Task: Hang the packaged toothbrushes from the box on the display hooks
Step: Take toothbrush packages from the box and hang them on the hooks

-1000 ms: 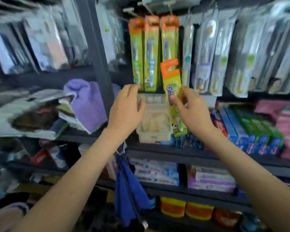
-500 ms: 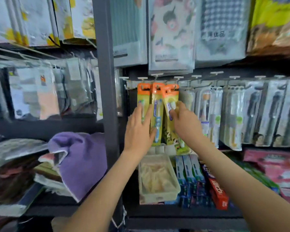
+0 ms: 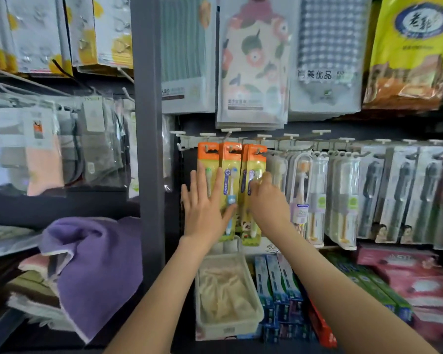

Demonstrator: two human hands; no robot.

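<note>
Packaged toothbrushes (image 3: pixel 230 162) hang on three hooks (image 3: pixel 226 136); flat left hand (image 3: pixel 205 208) steadies them, right hand (image 3: pixel 265 200) pinches the rightmost pack (image 3: pixel 253 159), apparently hung.

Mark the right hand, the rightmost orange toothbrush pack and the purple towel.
right hand (image 3: pixel 265 200): head view, back of the hand.
rightmost orange toothbrush pack (image 3: pixel 254 163): head view, upper part just above the fingers.
purple towel (image 3: pixel 95 267): head view, middle of the draped front.
</note>
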